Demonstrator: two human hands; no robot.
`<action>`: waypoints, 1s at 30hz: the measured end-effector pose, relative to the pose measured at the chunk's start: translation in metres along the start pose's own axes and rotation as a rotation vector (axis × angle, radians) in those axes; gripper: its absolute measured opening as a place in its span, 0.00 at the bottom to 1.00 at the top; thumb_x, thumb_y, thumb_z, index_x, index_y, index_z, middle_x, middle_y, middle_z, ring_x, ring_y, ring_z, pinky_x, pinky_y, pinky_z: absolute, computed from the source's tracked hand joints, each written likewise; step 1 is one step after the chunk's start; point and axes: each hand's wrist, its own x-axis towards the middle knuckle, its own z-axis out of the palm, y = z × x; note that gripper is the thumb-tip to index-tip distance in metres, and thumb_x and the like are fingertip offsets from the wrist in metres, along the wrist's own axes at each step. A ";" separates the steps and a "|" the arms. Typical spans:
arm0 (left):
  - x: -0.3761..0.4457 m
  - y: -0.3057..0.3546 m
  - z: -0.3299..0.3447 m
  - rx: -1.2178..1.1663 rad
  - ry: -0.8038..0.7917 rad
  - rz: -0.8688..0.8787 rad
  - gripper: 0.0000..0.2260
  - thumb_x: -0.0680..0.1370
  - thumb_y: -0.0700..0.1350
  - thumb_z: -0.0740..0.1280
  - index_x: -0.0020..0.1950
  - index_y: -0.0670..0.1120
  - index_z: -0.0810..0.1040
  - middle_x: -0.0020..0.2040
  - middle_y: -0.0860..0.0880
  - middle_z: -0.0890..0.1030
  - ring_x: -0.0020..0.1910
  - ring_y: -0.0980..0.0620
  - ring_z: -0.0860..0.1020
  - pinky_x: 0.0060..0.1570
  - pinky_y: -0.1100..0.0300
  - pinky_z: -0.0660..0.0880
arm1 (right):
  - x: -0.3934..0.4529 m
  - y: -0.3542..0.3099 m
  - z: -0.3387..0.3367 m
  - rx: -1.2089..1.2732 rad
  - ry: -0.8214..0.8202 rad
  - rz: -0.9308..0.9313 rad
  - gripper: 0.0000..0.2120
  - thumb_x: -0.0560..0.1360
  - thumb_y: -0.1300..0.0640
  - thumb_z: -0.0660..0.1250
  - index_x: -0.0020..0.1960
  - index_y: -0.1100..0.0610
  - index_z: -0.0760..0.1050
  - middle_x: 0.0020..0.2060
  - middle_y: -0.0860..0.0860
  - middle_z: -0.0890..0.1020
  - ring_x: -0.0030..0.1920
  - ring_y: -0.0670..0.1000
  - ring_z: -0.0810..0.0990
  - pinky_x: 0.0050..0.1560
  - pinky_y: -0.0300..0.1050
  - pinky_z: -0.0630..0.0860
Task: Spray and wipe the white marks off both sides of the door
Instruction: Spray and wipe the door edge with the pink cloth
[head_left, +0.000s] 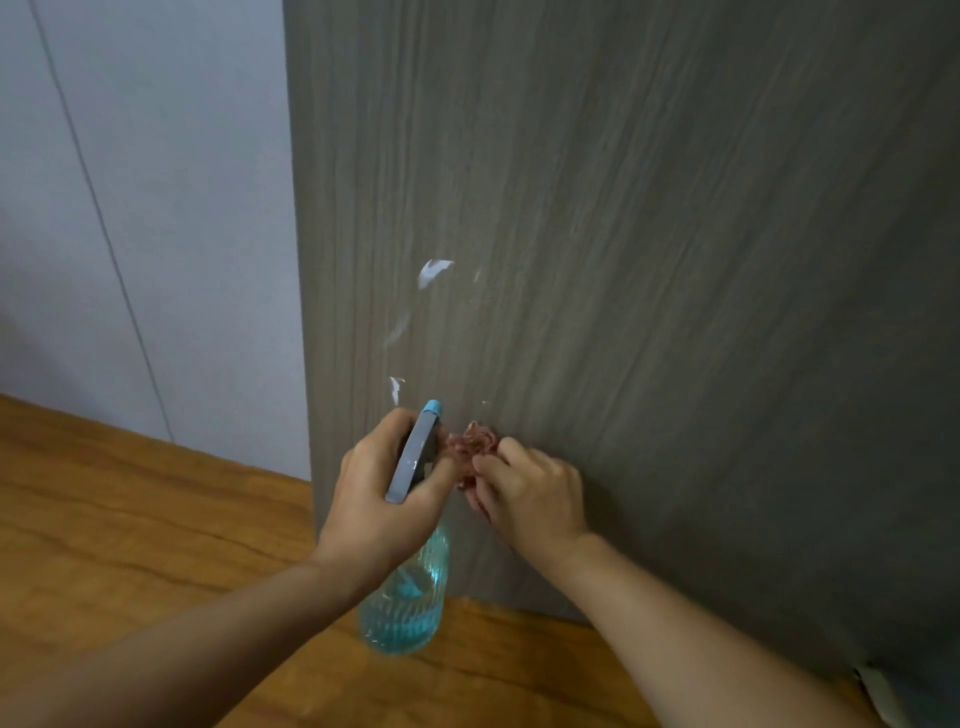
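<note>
Door (649, 260) shows 3 white marks (434, 273). Left hand (384, 493) grips the spray bottle (410, 597). Right hand (530, 499) pinches a pink cloth (470, 447) against the door.

Both bare forearms reach forward and up from the lower edge of the view, and the hands meet close together. The left hand (382, 488) is curled, its fingers and thumb wrapped round the grey sprayer head (414, 452). The right hand (530, 493), just beside it, pinches a crumpled pink cloth (470, 447) with bent fingers.
</note>
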 end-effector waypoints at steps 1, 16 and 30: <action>0.000 -0.001 0.000 -0.002 0.001 -0.007 0.05 0.79 0.44 0.73 0.48 0.48 0.78 0.38 0.48 0.79 0.34 0.46 0.77 0.30 0.55 0.76 | 0.008 0.002 -0.007 0.006 0.049 -0.004 0.04 0.73 0.52 0.74 0.43 0.50 0.81 0.37 0.50 0.76 0.31 0.55 0.79 0.26 0.47 0.72; 0.008 0.001 0.005 -0.018 0.027 -0.017 0.05 0.79 0.44 0.74 0.49 0.48 0.79 0.39 0.49 0.81 0.35 0.48 0.80 0.31 0.59 0.78 | 0.024 -0.011 -0.010 0.004 -0.001 -0.002 0.12 0.65 0.51 0.83 0.41 0.51 0.81 0.37 0.50 0.76 0.30 0.54 0.79 0.23 0.44 0.70; 0.009 0.012 0.004 -0.050 0.050 -0.015 0.03 0.80 0.43 0.72 0.50 0.48 0.79 0.39 0.48 0.80 0.36 0.44 0.80 0.34 0.47 0.80 | 0.066 0.003 -0.053 0.002 0.261 0.087 0.05 0.75 0.51 0.70 0.44 0.53 0.80 0.41 0.53 0.78 0.33 0.60 0.80 0.26 0.50 0.73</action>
